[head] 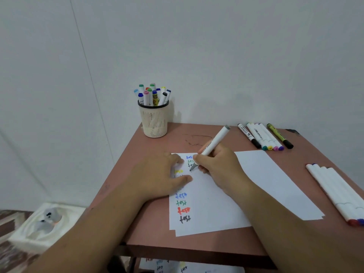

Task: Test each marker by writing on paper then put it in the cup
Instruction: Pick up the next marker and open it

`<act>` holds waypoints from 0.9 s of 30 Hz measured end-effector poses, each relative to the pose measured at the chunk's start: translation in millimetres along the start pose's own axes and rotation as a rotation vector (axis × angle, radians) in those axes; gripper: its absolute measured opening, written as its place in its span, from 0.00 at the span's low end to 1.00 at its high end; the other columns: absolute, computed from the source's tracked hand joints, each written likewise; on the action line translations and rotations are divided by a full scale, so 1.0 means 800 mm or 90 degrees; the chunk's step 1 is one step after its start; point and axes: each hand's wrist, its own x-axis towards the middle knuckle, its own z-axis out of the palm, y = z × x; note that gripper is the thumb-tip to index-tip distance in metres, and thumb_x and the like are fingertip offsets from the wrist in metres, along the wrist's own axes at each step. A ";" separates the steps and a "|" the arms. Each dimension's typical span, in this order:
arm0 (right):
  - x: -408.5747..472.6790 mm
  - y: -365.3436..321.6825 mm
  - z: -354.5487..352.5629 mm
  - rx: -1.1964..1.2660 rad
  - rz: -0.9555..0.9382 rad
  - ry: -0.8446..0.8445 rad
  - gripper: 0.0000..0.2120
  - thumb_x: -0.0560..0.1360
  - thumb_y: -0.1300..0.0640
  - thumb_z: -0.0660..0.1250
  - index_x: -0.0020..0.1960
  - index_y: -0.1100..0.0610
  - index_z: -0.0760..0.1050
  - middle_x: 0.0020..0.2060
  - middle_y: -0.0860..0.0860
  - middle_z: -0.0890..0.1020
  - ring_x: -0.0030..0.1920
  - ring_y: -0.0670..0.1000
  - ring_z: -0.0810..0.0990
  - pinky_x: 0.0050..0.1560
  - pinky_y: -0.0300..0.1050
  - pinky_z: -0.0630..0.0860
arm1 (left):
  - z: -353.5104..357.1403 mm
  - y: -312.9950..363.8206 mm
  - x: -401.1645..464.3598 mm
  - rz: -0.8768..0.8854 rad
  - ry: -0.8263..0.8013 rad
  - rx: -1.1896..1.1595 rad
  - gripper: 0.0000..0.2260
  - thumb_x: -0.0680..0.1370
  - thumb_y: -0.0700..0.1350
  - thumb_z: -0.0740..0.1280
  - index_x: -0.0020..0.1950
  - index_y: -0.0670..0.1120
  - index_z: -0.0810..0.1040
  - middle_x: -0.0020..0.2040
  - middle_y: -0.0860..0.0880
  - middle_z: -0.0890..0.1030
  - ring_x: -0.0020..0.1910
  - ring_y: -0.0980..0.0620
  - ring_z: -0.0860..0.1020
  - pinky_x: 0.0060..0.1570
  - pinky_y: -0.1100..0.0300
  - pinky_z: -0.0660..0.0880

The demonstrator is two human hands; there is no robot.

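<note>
My right hand (218, 164) grips a white marker (213, 143) with a grey end, its tip touching the white paper (216, 209) near the top of a column of coloured "test" words. My left hand (157, 174) lies flat on the paper's left edge, fingers spread, holding nothing. A cream mesh cup (154, 120) with several capped markers in it stands at the table's far left corner. Several markers (265, 137) lie in a row at the far right. More white markers (337, 194) lie along the right edge.
The small reddish-brown table (149, 229) stands against a white wall. A second white sheet (275, 184) lies under the first, to the right. On the floor at left sits a white foam tray (39, 225). Written sheets show below the table's front edge.
</note>
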 end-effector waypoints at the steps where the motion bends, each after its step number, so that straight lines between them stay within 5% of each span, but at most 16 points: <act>1: 0.000 0.000 0.000 -0.005 0.000 0.010 0.06 0.73 0.63 0.73 0.46 0.58 0.76 0.34 0.52 0.81 0.32 0.49 0.79 0.40 0.48 0.79 | 0.000 0.000 0.000 0.000 0.001 0.006 0.30 0.72 0.74 0.61 0.69 0.59 0.73 0.55 0.62 0.75 0.53 0.59 0.74 0.49 0.57 0.72; 14: -0.003 -0.001 -0.001 -0.034 -0.001 0.026 0.05 0.68 0.55 0.71 0.40 0.47 0.76 0.34 0.49 0.81 0.36 0.51 0.79 0.43 0.56 0.80 | -0.006 0.005 -0.003 0.001 -0.005 0.024 0.28 0.74 0.71 0.63 0.69 0.57 0.73 0.54 0.60 0.75 0.51 0.58 0.74 0.47 0.58 0.70; 21: -0.004 -0.003 -0.002 -0.028 0.007 0.045 0.06 0.67 0.58 0.70 0.38 0.47 0.75 0.30 0.46 0.78 0.33 0.51 0.74 0.38 0.51 0.73 | -0.008 0.007 -0.003 0.010 -0.015 0.021 0.28 0.75 0.69 0.64 0.70 0.58 0.72 0.56 0.62 0.75 0.51 0.59 0.74 0.49 0.58 0.71; 24: -0.004 -0.002 -0.001 -0.019 0.008 0.042 0.06 0.68 0.58 0.71 0.38 0.48 0.75 0.30 0.45 0.77 0.33 0.51 0.74 0.38 0.50 0.73 | -0.007 0.004 -0.006 0.032 -0.004 -0.073 0.24 0.79 0.58 0.65 0.74 0.62 0.63 0.55 0.63 0.74 0.53 0.59 0.74 0.50 0.59 0.70; 27: -0.004 0.000 -0.002 0.037 -0.009 0.060 0.08 0.73 0.63 0.73 0.41 0.51 0.77 0.31 0.47 0.79 0.33 0.50 0.76 0.39 0.48 0.74 | 0.002 -0.003 -0.006 0.078 0.021 -0.203 0.31 0.81 0.39 0.61 0.79 0.61 0.54 0.53 0.62 0.75 0.54 0.61 0.74 0.54 0.65 0.70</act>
